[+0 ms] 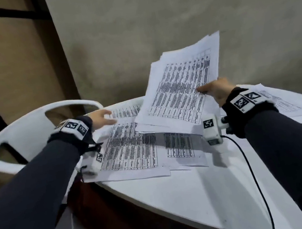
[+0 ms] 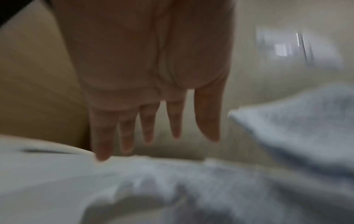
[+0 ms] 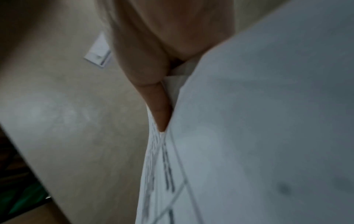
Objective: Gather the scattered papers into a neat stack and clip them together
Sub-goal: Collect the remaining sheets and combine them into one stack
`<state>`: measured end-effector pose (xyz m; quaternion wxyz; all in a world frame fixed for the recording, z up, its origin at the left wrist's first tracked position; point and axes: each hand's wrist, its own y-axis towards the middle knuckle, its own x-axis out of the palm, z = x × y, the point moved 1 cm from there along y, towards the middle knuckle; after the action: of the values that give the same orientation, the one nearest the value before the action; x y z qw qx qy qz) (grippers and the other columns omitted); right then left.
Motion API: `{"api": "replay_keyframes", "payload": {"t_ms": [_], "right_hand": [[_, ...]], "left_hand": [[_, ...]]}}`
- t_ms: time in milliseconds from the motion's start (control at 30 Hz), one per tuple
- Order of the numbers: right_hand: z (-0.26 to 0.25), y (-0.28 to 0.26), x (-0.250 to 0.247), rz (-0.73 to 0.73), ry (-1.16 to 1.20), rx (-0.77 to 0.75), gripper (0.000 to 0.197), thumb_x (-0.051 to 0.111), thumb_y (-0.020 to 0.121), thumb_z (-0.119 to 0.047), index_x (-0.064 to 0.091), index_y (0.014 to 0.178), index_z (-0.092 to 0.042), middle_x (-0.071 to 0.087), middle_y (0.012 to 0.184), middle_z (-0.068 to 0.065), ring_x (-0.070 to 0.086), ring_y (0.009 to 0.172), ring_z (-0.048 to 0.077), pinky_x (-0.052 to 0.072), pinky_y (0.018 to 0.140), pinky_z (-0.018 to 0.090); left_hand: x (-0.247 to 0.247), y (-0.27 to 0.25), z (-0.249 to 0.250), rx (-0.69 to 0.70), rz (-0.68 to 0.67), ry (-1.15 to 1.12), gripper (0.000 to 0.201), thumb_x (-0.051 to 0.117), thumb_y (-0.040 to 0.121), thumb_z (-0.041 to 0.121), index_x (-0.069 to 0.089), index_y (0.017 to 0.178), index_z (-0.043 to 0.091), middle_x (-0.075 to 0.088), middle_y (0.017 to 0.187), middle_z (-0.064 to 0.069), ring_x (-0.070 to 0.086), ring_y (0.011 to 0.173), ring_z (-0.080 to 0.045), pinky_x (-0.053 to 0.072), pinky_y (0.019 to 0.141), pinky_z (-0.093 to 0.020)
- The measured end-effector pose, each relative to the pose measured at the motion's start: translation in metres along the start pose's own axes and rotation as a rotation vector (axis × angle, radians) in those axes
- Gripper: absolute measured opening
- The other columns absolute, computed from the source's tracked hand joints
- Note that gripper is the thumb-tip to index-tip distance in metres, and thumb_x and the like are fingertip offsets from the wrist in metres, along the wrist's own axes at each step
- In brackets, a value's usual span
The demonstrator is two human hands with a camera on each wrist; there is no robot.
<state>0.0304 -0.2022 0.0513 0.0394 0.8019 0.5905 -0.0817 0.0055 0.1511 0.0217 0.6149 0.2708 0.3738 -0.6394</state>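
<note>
The right hand point(image 1: 218, 92) pinches a lifted bundle point(image 1: 179, 89) over the worktop's far edge; the left hand point(image 1: 101, 119) – fingers spread, holding nothing – reaches for loose sheets point(image 1: 131, 147) (several remain). No clip is visible; clipping is not yet done.
</note>
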Motion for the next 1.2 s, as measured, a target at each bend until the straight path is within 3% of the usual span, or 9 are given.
{"api": "replay_keyframes", "payload": {"t_ms": [67, 133, 300, 567, 667, 800, 933, 1067, 1200], "right_hand": [[0.020, 0.012, 0.001, -0.059, -0.191, 0.109, 0.072, 0.093, 0.037, -0.032, 0.064, 0.093, 0.004, 0.073, 0.082, 0.008, 0.069, 0.075, 0.017, 0.057, 0.073, 0.028], [0.032, -0.002, 0.014, -0.129, -0.349, 0.203, 0.042, 0.084, 0.064, -0.031, 0.063, 0.086, -0.002, 0.064, 0.064, 0.001, 0.053, 0.054, 0.016, 0.046, 0.054, 0.025], [0.042, -0.022, 0.067, -0.251, -0.611, 0.191, 0.024, 0.070, 0.080, -0.020, 0.050, 0.069, -0.017, 0.045, 0.071, -0.001, 0.042, 0.061, 0.012, 0.041, 0.060, 0.023], [0.023, -0.035, 0.128, -0.377, -0.784, 0.087, 0.018, 0.067, 0.086, -0.021, 0.058, 0.086, -0.006, 0.058, 0.099, 0.009, 0.055, 0.079, 0.020, 0.044, 0.066, 0.024], [0.026, -0.039, 0.132, -0.376, -0.779, 0.070, 0.013, 0.063, 0.089, -0.018, 0.058, 0.088, -0.005, 0.059, 0.120, 0.013, 0.056, 0.098, 0.025, 0.046, 0.083, 0.029], [0.036, -0.037, 0.128, -0.394, -0.549, 0.140, 0.041, 0.070, 0.082, -0.012, 0.052, 0.118, -0.003, 0.058, 0.096, 0.008, 0.054, 0.085, 0.024, 0.042, 0.066, 0.027], [0.039, -0.039, 0.126, -0.395, -0.354, 0.159, 0.040, 0.073, 0.074, -0.001, 0.051, 0.107, 0.000, 0.064, 0.098, 0.012, 0.063, 0.090, 0.029, 0.053, 0.076, 0.036], [0.039, -0.045, 0.125, -0.402, -0.428, 0.177, 0.024, 0.078, 0.074, -0.020, 0.060, 0.081, -0.006, 0.062, 0.077, 0.008, 0.058, 0.066, 0.020, 0.047, 0.059, 0.025], [0.040, -0.047, 0.132, -0.460, -0.248, 0.124, 0.021, 0.081, 0.068, -0.005, 0.065, 0.081, -0.003, 0.071, 0.096, 0.019, 0.071, 0.087, 0.025, 0.058, 0.079, 0.029]], "left_hand": [[0.014, -0.001, -0.027, -0.124, -0.097, 0.212, 0.059, 0.059, 0.089, 0.026, 0.037, 0.142, 0.010, 0.040, 0.147, -0.015, 0.039, 0.134, -0.029, 0.033, 0.108, -0.032], [0.022, -0.002, -0.037, -0.182, -0.148, 0.236, 0.057, 0.054, 0.092, 0.026, 0.035, 0.143, 0.007, 0.036, 0.150, -0.015, 0.034, 0.139, -0.028, 0.028, 0.112, -0.030], [0.019, 0.005, -0.033, -0.199, -0.140, 0.187, 0.052, 0.043, 0.096, 0.033, 0.038, 0.142, 0.008, 0.036, 0.151, -0.011, 0.035, 0.138, -0.025, 0.026, 0.112, -0.028], [0.015, 0.020, -0.027, -0.322, -0.044, -0.340, 0.023, 0.053, 0.093, 0.022, 0.049, 0.083, 0.001, 0.040, 0.064, -0.008, 0.044, 0.049, -0.020, 0.037, 0.038, -0.020], [0.017, 0.025, -0.041, -0.294, -0.027, -0.364, 0.030, 0.063, 0.086, 0.012, 0.058, 0.102, -0.013, 0.051, 0.071, -0.011, 0.046, 0.054, -0.020, 0.042, 0.059, -0.025], [0.016, 0.026, -0.058, -0.261, -0.052, -0.443, 0.035, 0.057, 0.085, -0.004, 0.054, 0.119, -0.007, 0.060, 0.121, -0.023, 0.054, 0.088, -0.026, 0.044, 0.070, -0.026], [0.012, 0.019, -0.061, -0.239, -0.035, -0.627, 0.019, 0.046, 0.089, -0.005, 0.055, 0.073, -0.002, 0.065, 0.069, -0.012, 0.054, 0.068, -0.030, 0.043, 0.059, -0.026], [0.010, 0.009, -0.067, -0.188, -0.118, -0.705, 0.034, 0.063, 0.085, 0.017, 0.061, 0.116, 0.003, 0.070, 0.104, -0.010, 0.065, 0.098, -0.028, 0.046, 0.101, -0.037], [0.007, -0.002, -0.069, -0.063, -0.115, -0.783, 0.026, 0.059, 0.083, -0.003, 0.064, 0.107, 0.007, 0.075, 0.096, -0.003, 0.065, 0.097, -0.024, 0.045, 0.092, -0.032]]}}
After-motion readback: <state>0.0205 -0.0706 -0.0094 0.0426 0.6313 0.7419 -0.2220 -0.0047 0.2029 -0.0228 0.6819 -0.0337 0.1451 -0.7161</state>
